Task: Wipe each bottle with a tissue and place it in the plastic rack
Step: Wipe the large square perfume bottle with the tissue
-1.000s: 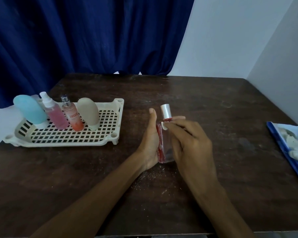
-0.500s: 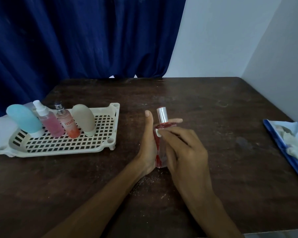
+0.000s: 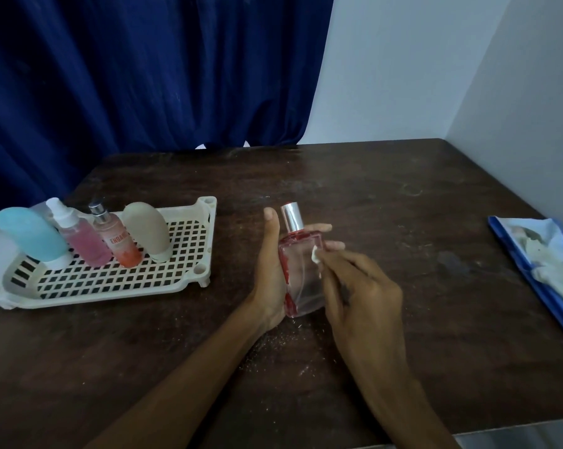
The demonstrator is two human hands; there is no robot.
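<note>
My left hand (image 3: 270,270) grips a clear glass perfume bottle (image 3: 301,273) with red edges and a silver cap, held upright over the middle of the table. My right hand (image 3: 358,293) pinches a small white tissue (image 3: 315,255) against the bottle's front face. A cream plastic rack (image 3: 189,280) sits at the left. Standing in it are a blue bottle (image 3: 30,236), a pink spray bottle (image 3: 79,238), an orange-pink spray bottle (image 3: 116,239) and a beige bottle (image 3: 147,231).
The dark wooden table (image 3: 387,202) carries white crumbs near my wrists. A blue tissue pack (image 3: 545,273) with loose tissues lies at the right edge. A blue curtain hangs behind the rack, and white walls close the back right corner.
My right hand's tissue has slid from just under the cap down onto the bottle's front face. The view has shifted slightly; the rack's bottles have not moved.
</note>
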